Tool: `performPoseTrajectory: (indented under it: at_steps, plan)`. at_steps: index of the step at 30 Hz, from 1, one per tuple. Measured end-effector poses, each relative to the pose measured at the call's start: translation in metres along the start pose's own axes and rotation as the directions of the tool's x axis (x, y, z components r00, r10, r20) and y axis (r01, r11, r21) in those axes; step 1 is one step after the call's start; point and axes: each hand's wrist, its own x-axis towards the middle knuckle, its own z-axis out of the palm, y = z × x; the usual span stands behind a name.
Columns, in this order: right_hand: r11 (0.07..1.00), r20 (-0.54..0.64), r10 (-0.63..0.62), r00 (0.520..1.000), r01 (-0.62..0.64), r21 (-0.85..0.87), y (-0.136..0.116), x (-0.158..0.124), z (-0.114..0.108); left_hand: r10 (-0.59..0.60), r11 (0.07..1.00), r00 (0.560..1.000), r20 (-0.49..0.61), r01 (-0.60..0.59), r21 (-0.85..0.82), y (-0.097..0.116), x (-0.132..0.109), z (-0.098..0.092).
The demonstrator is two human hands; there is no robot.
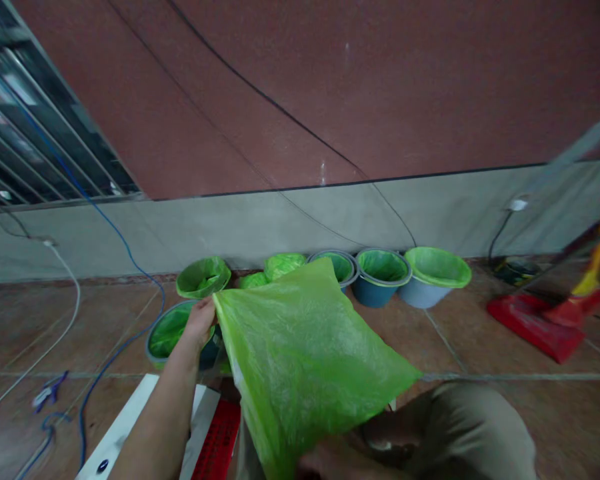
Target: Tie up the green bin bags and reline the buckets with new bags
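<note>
A thin green plastic bag (305, 353) is stretched out flat in front of me. My left hand (201, 321) pinches its upper left corner. Low in the view, my right hand (325, 460) is at the bag's bottom edge, dim and blurred, with its fingers closed on the plastic. Just behind my left hand stands a bucket (153, 350) lined with green plastic. Farther back along the wall are a green-lined bin (203, 277), a bunched green bag (284, 265), a blue bucket (375, 290) and a pale bucket (423, 293), the last two with green liners.
A red dustpan (540, 327) and a yellow-handled broom (597, 260) are at the right. Blue cable (125, 343) and white cable (73, 313) run over the floor at left. A white board (117, 433) and a red crate (217, 443) lie near my left arm.
</note>
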Motion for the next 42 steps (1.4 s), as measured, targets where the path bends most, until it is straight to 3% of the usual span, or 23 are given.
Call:
performPoseTrajectory:
  at_steps: [4,10,12,15,20,24,27,29,31,33,35,36,38,42]
  plan:
    - [0.982,0.051,-0.153,0.987,0.146,0.121,-0.028,0.008,-0.001,-0.242,0.962,0.955,0.172,0.259,-0.085,-0.016,-0.015,-0.008]
    - [0.963,0.038,-0.19,0.981,0.178,0.203,-0.036,0.037,0.024,-0.427,0.835,0.811,0.399,0.523,-0.17,-0.053,-0.068,-0.016]
    - [0.96,0.011,-0.183,0.983,0.176,0.218,-0.036,0.047,0.031,-0.416,0.842,0.811,0.411,0.515,-0.162,-0.059,-0.092,-0.018]
    - [0.953,-0.05,-0.181,0.982,0.188,0.239,-0.038,0.058,0.037,-0.353,0.912,0.85,0.392,0.405,-0.057,-0.06,-0.122,-0.016]
    - [0.959,0.016,-0.151,0.988,0.142,0.246,-0.053,0.063,0.042,-0.195,0.979,0.927,0.32,0.165,0.117,-0.058,-0.143,0.001]
    - [0.945,0.057,-0.209,0.976,0.186,0.267,-0.063,0.056,0.041,-0.238,0.971,0.899,0.368,0.226,0.076,-0.06,-0.147,0.01]
    - [0.933,0.111,-0.264,0.958,0.224,0.283,-0.07,0.037,0.026,-0.285,0.952,0.886,0.366,0.305,0.005,-0.061,-0.15,0.007]
    - [0.926,0.039,-0.269,0.962,0.248,0.284,-0.077,0.014,0.006,-0.307,0.942,0.899,0.313,0.335,-0.037,-0.06,-0.151,-0.001]
    - [0.928,-0.198,-0.225,0.954,0.272,0.255,-0.081,-0.012,-0.022,-0.327,0.931,0.905,0.271,0.357,-0.069,-0.06,-0.152,-0.01]
    - [0.929,-0.525,-0.207,0.826,0.335,0.16,-0.08,-0.031,-0.049,-0.341,0.928,0.91,0.237,0.366,-0.071,-0.06,-0.152,-0.019]
    - [0.928,-0.67,-0.274,0.69,0.373,0.004,-0.07,-0.034,-0.067,-0.351,0.927,0.913,0.21,0.371,-0.063,-0.06,-0.153,-0.025]
    - [0.924,-0.678,-0.318,0.663,0.376,-0.065,-0.061,-0.028,-0.071,-0.357,0.925,0.913,0.199,0.375,-0.064,-0.06,-0.154,-0.028]
    - [0.936,-0.646,-0.331,0.688,0.329,-0.129,-0.039,-0.008,-0.071,-0.371,0.919,0.909,0.187,0.389,-0.066,-0.061,-0.156,-0.033]
    - [0.982,-0.603,-0.186,0.776,0.132,-0.133,0.005,0.037,-0.054,-0.396,0.911,0.904,0.163,0.408,-0.05,-0.061,-0.16,-0.049]
